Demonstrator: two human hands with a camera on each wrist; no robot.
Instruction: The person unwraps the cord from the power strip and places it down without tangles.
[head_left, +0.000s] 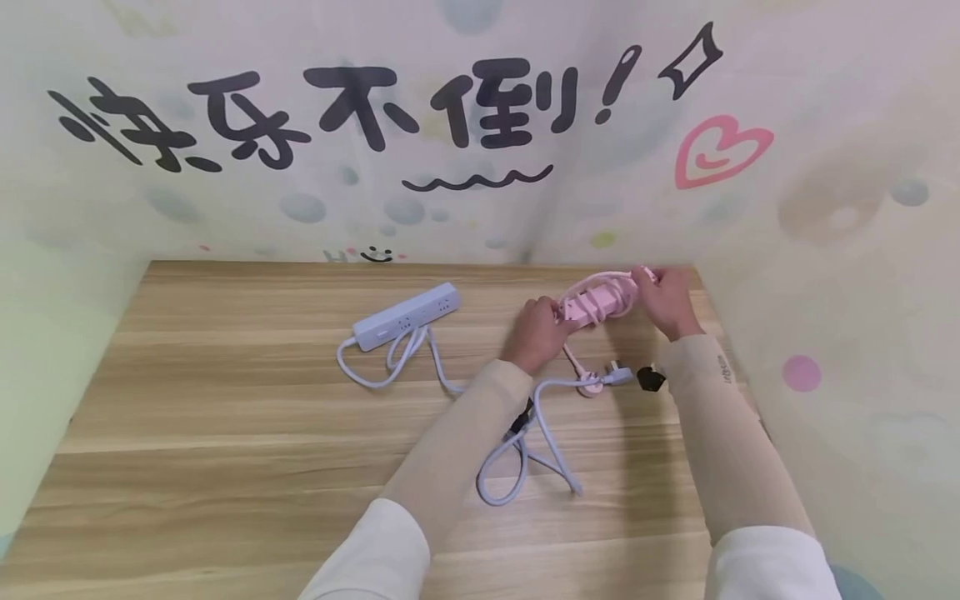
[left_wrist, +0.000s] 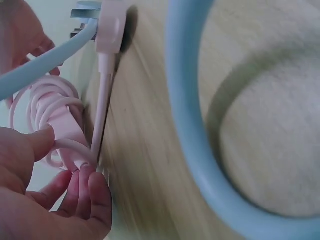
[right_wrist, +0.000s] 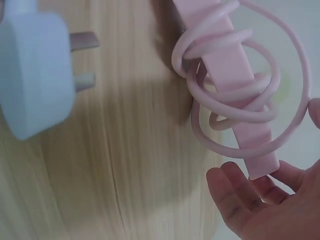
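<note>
A pink power strip [head_left: 579,312], its own cord looped several times around it, is held between both hands close to the back wall. My left hand [head_left: 538,333] grips its left end, thumb on one side and fingertips on the other, beside a cord loop. At the other end, my right hand [head_left: 667,302] has its fingers around the strip's tip, with the thumb by an outer loop in the right wrist view. From the left end a length of pink cord runs down to the pink plug [head_left: 590,387]. A blue plug [right_wrist: 37,75] lies beside it, prongs showing.
On the wooden table [head_left: 225,400], a blue power strip [head_left: 405,317] lies left of the hands. Its blue cord [head_left: 551,433] winds past the left forearm in loops, with a black band [head_left: 522,415] on it. A small black piece [head_left: 651,379] lies near the right wrist.
</note>
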